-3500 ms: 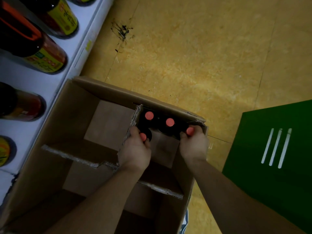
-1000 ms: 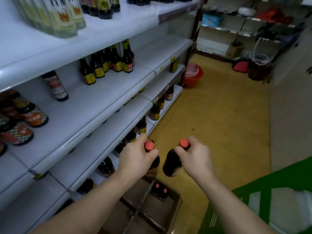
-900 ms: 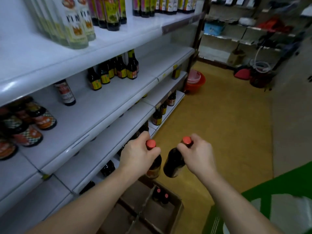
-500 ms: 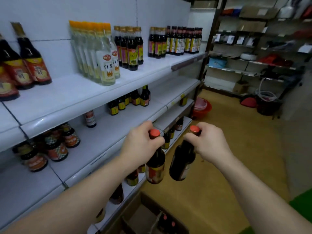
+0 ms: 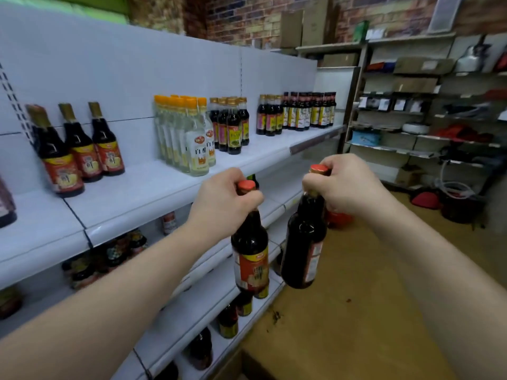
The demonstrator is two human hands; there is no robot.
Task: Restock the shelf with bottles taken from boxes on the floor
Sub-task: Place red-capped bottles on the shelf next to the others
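Observation:
My left hand (image 5: 225, 205) grips the neck of a dark bottle (image 5: 250, 253) with a red cap and a red-and-yellow label. My right hand (image 5: 347, 185) grips the neck of a second dark red-capped bottle (image 5: 304, 250), which hangs slightly tilted. Both bottles hang in the air in front of the white shelf unit, just below its upper shelf (image 5: 153, 185). On that shelf, at the left, stand three like bottles (image 5: 82, 152) with red labels. Only a corner of the cardboard box (image 5: 241, 366) shows at the bottom edge.
Clear bottles with orange caps (image 5: 189, 135) and rows of dark bottles (image 5: 296, 112) stand further right on the upper shelf. Lower shelves (image 5: 192, 308) hold more dark bottles. Yellow floor (image 5: 343, 311) lies to the right. Cluttered storage racks (image 5: 428, 119) stand at the back.
Both hands have lifted a bottle out of the box on the floor and raised it. My view has risen from the box to the upper shelf.

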